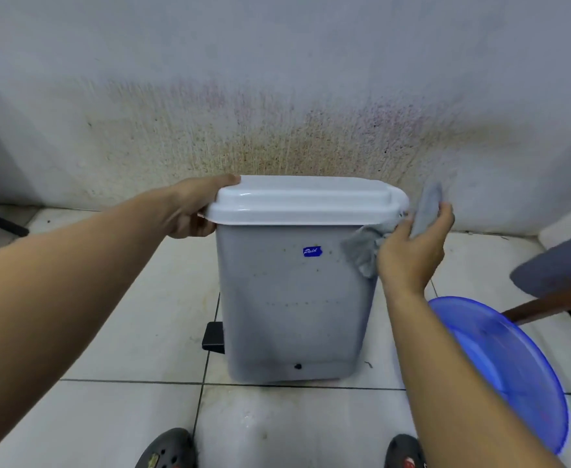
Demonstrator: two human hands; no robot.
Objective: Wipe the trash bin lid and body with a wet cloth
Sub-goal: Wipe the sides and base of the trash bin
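One stained wall (pixel 277 96) stood behind the work area, its lower part marked with brownish and reddish discolouration, and met a pale tiled floor (pixel 125 332) with dark grout lines. On that floor, just in front of the wall, the grey trash bin (pixel 294 315) stood upright with its white lid (pixel 304 201) closed. A blue basin (pixel 513 366) lay tilted on the floor to the bin's right, near it. The left hand (pixel 193 207) clamped the lid's left end, thumb on top and fingers curled at the rim. The right hand (pixel 412 251) was closed round a grey cloth (pixel 361 248) at the bin's upper right corner, just under the lid's rim; part of the cloth hung against the body there. Two dark shoes (pixel 167 449) showed at the bottom edge. A black pedal (pixel 214 337) projected low on the bin's left side. A small blue sticker (pixel 312 251) sat on the near face.
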